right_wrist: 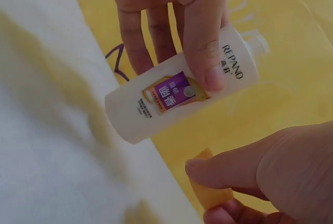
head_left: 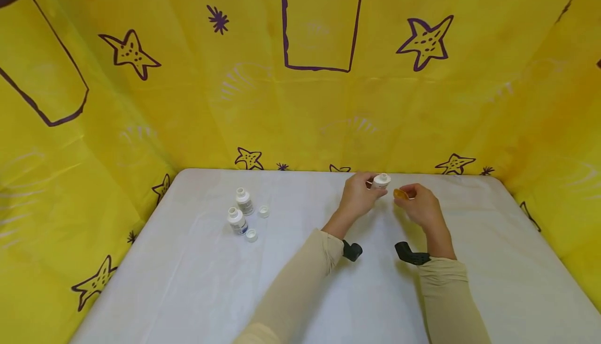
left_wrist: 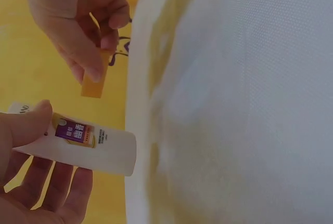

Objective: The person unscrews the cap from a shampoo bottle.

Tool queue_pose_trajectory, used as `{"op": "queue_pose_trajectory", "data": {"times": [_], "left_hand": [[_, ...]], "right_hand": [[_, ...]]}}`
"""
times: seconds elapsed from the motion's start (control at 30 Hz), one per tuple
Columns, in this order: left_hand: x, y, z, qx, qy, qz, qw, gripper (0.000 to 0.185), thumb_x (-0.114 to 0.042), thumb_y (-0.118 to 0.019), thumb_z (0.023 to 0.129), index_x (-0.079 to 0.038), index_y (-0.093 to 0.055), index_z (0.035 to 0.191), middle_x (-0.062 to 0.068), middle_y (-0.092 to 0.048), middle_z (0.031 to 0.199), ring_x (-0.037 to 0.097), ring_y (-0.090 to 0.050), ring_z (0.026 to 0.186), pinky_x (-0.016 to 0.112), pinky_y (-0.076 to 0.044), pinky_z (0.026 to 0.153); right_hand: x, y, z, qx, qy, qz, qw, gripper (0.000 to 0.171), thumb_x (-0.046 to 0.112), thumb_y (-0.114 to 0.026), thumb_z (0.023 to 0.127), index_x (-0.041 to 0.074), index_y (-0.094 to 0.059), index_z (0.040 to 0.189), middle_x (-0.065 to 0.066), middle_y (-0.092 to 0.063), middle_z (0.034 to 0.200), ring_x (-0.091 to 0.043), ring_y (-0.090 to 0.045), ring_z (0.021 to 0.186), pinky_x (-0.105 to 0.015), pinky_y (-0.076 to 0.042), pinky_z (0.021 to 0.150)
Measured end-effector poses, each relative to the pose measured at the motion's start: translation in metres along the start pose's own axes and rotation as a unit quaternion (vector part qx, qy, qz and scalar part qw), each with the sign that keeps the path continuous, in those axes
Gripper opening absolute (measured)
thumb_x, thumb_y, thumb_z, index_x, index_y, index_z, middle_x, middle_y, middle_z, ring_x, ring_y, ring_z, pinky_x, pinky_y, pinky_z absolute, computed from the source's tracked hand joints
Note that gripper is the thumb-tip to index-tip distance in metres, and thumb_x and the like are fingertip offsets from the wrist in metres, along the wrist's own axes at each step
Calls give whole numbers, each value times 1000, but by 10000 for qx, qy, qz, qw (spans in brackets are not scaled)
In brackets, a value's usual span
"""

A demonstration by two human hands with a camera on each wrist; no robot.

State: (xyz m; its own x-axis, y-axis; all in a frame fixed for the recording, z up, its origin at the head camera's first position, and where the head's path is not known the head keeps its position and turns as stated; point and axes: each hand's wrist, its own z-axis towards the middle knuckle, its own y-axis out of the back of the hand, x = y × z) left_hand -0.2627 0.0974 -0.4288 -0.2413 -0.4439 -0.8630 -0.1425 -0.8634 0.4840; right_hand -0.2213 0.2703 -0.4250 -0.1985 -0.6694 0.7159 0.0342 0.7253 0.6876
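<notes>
My left hand [head_left: 360,193] grips a small white bottle [head_left: 381,181] with a purple and gold label [right_wrist: 174,91], held above the far part of the white table [head_left: 305,292]. The bottle's neck is open, without a cap. My right hand [head_left: 418,203] pinches a small orange cap [head_left: 400,193] just right of the bottle, a short gap apart. In the left wrist view the bottle [left_wrist: 99,148] lies across my fingers and the orange cap [left_wrist: 94,81] hangs from the other hand's fingertips. In the right wrist view the orange cap [right_wrist: 210,190] sits between my thumb and finger.
Two more white bottles [head_left: 244,201] [head_left: 237,221] stand uncapped at the table's left, with two white caps [head_left: 263,211] [head_left: 251,235] beside them. Yellow sheeting with purple stars [head_left: 424,41] walls the table on three sides.
</notes>
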Motion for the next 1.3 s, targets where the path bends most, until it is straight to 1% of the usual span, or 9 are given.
{"op": "queue_pose_trajectory", "data": {"times": [0.1, 0.27, 0.47, 0.6, 0.8, 1.03, 1.3], "left_hand": [[1, -2, 0, 34, 11, -25, 10000, 38, -20, -82, 87, -12, -73, 123, 4, -71, 110, 10, -61, 91, 17, -51, 71], [4, -4, -2, 40, 15, -52, 10000, 37, -19, -82, 87, -11, -73, 122, 5, -72, 113, 11, -61, 91, 17, -50, 71], [7, -6, -5, 103, 239, 0, 9997, 37, -21, -82, 87, -12, -73, 121, 4, -71, 112, 9, -59, 89, 17, -50, 71], [8, -6, -6, 133, 259, 9, 9996, 37, -20, -82, 87, -11, -73, 122, 5, -71, 112, 8, -59, 88, 17, -51, 71], [8, -5, -5, 182, 313, -62, 9993, 38, -18, -82, 88, -9, -71, 123, 6, -71, 113, 10, -62, 90, 18, -53, 72], [9, -5, -5, 291, 473, -155, 9983, 39, -18, -81, 89, -10, -69, 125, 5, -70, 116, 10, -62, 92, 20, -54, 75], [9, -6, -7, 307, 505, -168, 9981, 38, -19, -80, 89, -10, -68, 125, 4, -70, 117, 10, -60, 92, 20, -54, 75]], "right_hand": [[-3, -1, 1, 76, 1, -127, 9999, 52, 24, -68, 96, -6, -52, 136, -32, -57, 130, -42, -57, 110, -46, -52, 88], [-4, -5, 2, 180, -128, -206, 9995, 51, 24, -69, 95, -6, -54, 133, -30, -58, 123, -40, -57, 104, -44, -50, 86], [-2, -9, 2, 373, -185, -336, 9986, 51, 23, -70, 94, -8, -53, 131, -29, -57, 122, -40, -57, 104, -46, -51, 87], [0, -7, -1, 426, -244, -461, 9977, 53, 24, -69, 93, -9, -53, 131, -30, -58, 121, -40, -58, 103, -47, -51, 86], [-1, -5, -1, 597, -482, -488, 9959, 56, 26, -69, 93, -9, -51, 132, -31, -57, 124, -41, -56, 105, -50, -50, 90], [-8, -7, 3, 715, -477, -659, 9941, 55, 25, -71, 91, -10, -53, 128, -31, -59, 122, -40, -56, 103, -49, -48, 89], [-10, -11, 3, 786, -428, -752, 9931, 50, 22, -72, 90, -10, -55, 124, -28, -62, 114, -37, -57, 98, -46, -49, 86]]}}
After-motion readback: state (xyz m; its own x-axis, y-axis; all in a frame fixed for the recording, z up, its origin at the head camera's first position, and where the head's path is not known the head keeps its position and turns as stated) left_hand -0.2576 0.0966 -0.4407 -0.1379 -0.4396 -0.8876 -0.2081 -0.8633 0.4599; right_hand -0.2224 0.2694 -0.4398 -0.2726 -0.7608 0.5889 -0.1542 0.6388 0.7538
